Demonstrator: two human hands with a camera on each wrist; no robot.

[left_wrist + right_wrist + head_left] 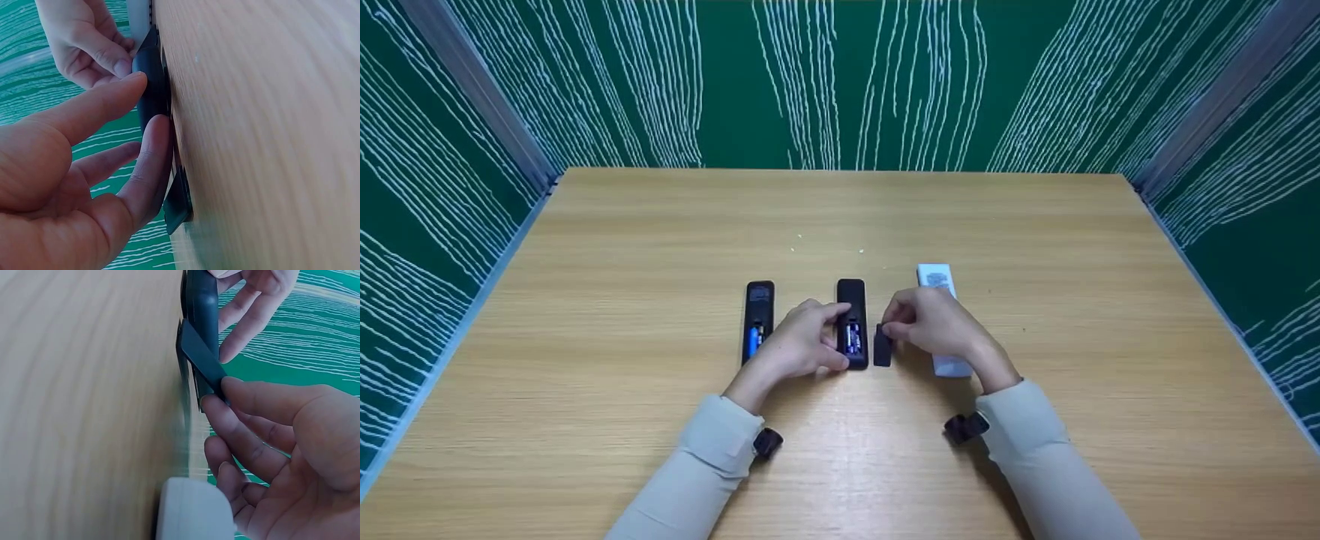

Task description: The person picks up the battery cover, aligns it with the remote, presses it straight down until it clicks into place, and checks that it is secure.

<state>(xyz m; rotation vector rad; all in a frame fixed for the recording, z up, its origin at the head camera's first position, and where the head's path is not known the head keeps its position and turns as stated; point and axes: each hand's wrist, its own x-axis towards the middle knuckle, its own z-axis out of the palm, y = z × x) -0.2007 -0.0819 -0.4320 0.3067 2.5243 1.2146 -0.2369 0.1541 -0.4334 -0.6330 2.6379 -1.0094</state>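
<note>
In the head view a black remote control point(851, 292) lies back side up, batteries point(853, 339) showing in its uncovered compartment. My left hand point(802, 337) grips this remote by its left side, thumb near the lower end and a finger higher up. In the left wrist view the thumb and fingers touch the remote's body point(151, 84). My right hand point(934, 322) pinches a black battery cover point(883, 351) just right of the remote. Seen from the right wrist, the cover point(201, 354) is tilted between thumb and fingertip, its far end low by the table.
Left of my left hand lies a second black remote point(760, 296) with a blue battery in its open compartment. A white remote-like object point(952, 367) lies partly under my right hand. Small pale specks point(861, 250) dot the wooden table point(660, 225) farther back.
</note>
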